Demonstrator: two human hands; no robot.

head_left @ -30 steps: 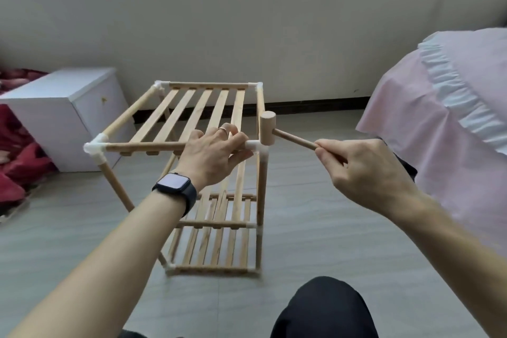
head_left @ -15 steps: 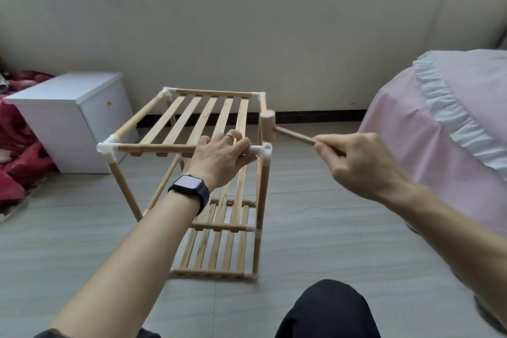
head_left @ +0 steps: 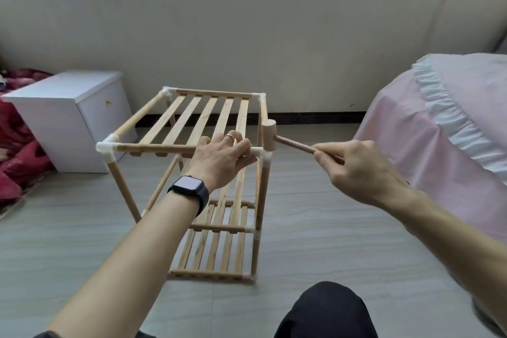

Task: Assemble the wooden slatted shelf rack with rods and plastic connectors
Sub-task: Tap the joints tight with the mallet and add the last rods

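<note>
Grips front rod [head_left: 153,147] with left hand [head_left: 222,159] beside connector [head_left: 265,155], pinches mallet [head_left: 268,135] in right hand [head_left: 354,170]; seemingly risks glancing blow onto fingers [head_left: 242,144].

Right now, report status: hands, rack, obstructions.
Left hand grips front top rod of rack. Right hand holds mallet at near-right connector. Pink bed close on right.

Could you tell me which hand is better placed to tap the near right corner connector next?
Right: the right hand holds the mallet, its head just above that connector; the left hand grips the front rod.
</note>
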